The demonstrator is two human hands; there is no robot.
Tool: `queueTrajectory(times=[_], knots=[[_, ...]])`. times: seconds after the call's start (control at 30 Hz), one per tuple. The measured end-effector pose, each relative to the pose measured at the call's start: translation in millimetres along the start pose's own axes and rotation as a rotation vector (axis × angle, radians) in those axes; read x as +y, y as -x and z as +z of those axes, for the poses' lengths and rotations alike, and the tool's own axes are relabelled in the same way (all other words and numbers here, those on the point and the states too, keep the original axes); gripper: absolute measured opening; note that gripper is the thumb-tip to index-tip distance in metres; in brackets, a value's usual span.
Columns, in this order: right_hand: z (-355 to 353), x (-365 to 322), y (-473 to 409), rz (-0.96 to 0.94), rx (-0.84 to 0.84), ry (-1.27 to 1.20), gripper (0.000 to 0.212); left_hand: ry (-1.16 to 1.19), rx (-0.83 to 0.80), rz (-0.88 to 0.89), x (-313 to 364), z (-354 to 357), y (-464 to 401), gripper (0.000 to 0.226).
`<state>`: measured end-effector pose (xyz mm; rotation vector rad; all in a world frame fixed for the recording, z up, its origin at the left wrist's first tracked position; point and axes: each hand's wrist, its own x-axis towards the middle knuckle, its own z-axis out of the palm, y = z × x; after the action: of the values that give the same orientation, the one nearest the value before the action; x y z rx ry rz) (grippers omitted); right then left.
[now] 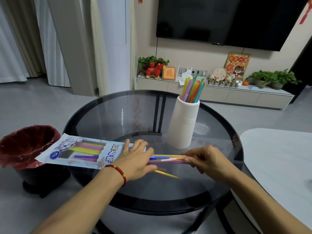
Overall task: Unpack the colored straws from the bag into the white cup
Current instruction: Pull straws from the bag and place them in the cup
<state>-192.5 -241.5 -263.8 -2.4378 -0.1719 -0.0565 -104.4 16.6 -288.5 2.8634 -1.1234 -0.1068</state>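
The straw bag (79,152) lies flat on the round glass table (104,115), its left end hanging over the edge; yellow and purple straws show through its window. My left hand (136,159) presses flat on the bag's open right end. My right hand (204,159) pinches the ends of several colored straws (167,158) that stick out of the bag. One yellow straw (167,174) lies loose on the glass below them. The ribbed white cup (183,125) stands upright behind my right hand, with several colored straws (193,89) in it.
A bin with a red liner (25,146) stands on the floor left of the table, under the bag's end. A white table (278,149) overlaps the right side. A TV cabinet with plants and ornaments runs along the far wall.
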Motion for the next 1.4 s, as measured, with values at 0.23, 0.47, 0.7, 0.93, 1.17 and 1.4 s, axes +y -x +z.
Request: queueTrajectory(times=[0.23, 0.47, 0.7, 0.93, 1.17, 1.4], knots=[[-8.9, -15.4, 2.3, -0.163, 0.121, 0.399, 0.062, 0.1, 0.263, 0.232, 26.8, 4.2, -10.2, 0.023], [-18.1, -15.9, 14.0, -0.056, 0.884, 0.162, 0.026, 0.23, 0.382, 0.142, 32.4, -3.0, -20.2, 0.015], [56.0, -36.3, -12.7, 0.372, 0.374, -0.968, 0.045, 0.375, 0.363, 0.188, 51.4, -6.8, -22.8, 0.005], [43.8, -28.9, -34.3, 0.359, 0.611, -0.805, 0.036, 0.364, 0.28, 0.121, 45.6, 4.6, -20.1, 0.036], [-24.2, -19.2, -20.6, 0.183, 0.786, -0.369, 0.038, 0.323, 0.159, 0.129, 23.7, 18.7, -22.7, 0.03], [-81.1, -47.8, -13.6, -0.035, 0.776, 0.151, 0.038, 0.232, 0.161, 0.123, 30.7, 20.8, -27.1, 0.028]])
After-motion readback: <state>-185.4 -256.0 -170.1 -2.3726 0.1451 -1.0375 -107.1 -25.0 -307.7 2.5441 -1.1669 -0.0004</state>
